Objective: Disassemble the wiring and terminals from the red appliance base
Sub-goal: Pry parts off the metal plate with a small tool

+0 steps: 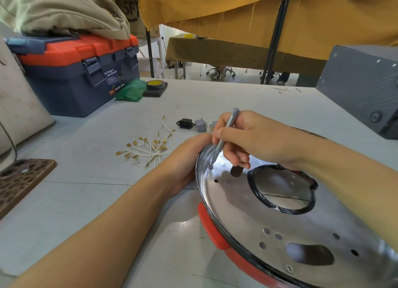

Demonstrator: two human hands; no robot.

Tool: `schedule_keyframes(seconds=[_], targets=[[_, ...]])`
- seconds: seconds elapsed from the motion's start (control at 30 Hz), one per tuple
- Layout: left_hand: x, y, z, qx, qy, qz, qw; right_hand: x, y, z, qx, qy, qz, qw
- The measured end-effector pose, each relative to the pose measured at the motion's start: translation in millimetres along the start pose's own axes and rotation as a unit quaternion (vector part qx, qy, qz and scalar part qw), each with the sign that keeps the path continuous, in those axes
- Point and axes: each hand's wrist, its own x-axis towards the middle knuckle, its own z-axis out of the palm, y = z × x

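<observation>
Base (215, 229) lower right of frame, metal plate (247, 212) up, tilted toward me. My left hand (189, 156) grips rim at centre, steadying it. Right hand (243, 137) pinches screwdriver (226, 132), tip on screw (210, 166). Wires (148, 147) already out, left of centre.

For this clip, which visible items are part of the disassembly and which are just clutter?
In use: red appliance base, its metal plate, screwdriver, screw, removed wires with terminals, power socket, right hand, left hand.

Lying about: toolbox, tape roll, green bag.
</observation>
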Motion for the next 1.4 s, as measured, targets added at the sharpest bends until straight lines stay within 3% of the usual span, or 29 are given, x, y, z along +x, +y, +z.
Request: schedule_keyframes(seconds=[0.3,0.5,0.67,1.4], targets=[[-0.5,0.3,0.3,0.046,-0.053,0.059,0.996,1.6,5.0,7.5,0.025,0.065,-0.052,0.996],[0.0,0.6,-0.5,0.048,-0.062,0.062,0.995,1.6,4.7,6.9,0.023,0.061,-0.055,0.996],[0.5,-1.4,-2.0,0.020,-0.028,0.014,0.999,1.8,4.2,7.8,-0.024,0.058,-0.054,0.997],[0.7,-1.6,-0.6,0.030,-0.030,0.045,0.998,-0.2,3.8,4.2,0.029,0.035,-0.061,0.997]])
